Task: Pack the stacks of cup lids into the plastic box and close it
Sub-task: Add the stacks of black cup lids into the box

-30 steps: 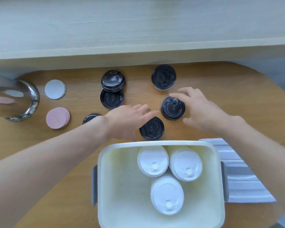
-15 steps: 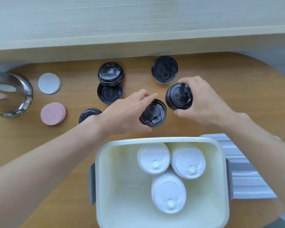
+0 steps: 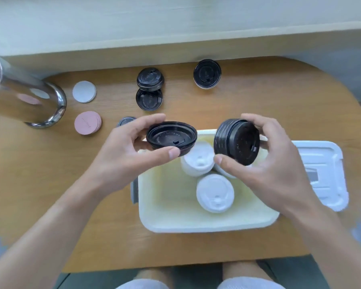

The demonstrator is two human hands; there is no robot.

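Now left hand (image 3: 121, 155) grips one glossy black lid (image 3: 171, 137); right hand (image 3: 273, 167) grips a ribbed stack (image 3: 236, 140) (both round).

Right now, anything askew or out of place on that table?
Nothing spilled or damaged. Black lids lie scattered at the table's far side, two of them overlapping. The left hand holds a black lid, the right hand a black stack tilted sideways. The box cover lies beside the box.
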